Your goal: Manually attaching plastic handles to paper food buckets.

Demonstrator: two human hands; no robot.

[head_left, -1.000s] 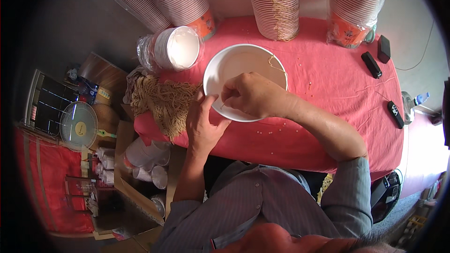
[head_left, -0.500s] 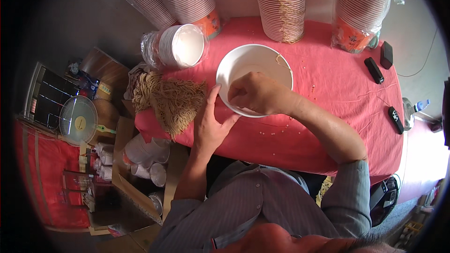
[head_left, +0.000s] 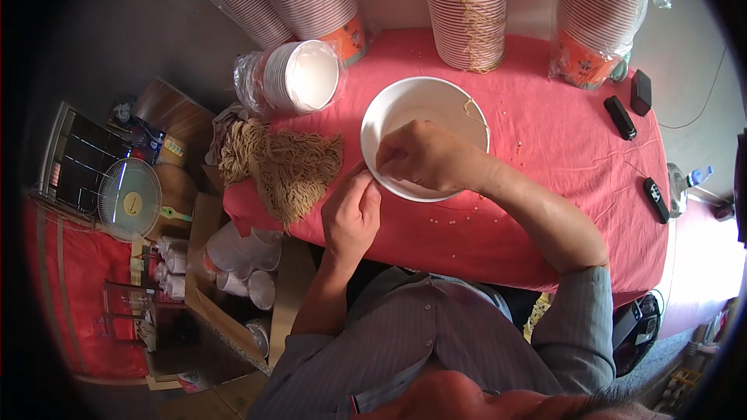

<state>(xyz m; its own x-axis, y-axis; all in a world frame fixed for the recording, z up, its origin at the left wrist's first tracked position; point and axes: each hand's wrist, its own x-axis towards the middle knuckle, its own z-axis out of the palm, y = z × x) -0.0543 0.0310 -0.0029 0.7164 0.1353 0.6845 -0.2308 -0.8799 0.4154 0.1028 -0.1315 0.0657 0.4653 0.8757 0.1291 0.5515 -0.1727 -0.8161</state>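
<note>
A large white paper tub stands on the table in front of me, its mouth facing up. A tan string hangs over its right rim. My right hand reaches inside, fingers pinched together against the near-left wall; what they hold is hidden. Just outside that same stretch of rim, my left hand is closed, thumb and forefinger pinched at the tub's edge. I cannot make out what lies between them. A bundle of tan strings lies to the left of the tub, beside my left hand.
A red cloth covers the table, with small white beads scattered on it. Stacked paper tubs stand at the back, with a wrapped stack lying at the left. Black devices lie at right. An open cardboard box holds white containers below left.
My left hand has gone from spread fingers along the tub's rim to a pinch at its near-left edge. The tub has shifted slightly toward me; my right hand stays inside.
</note>
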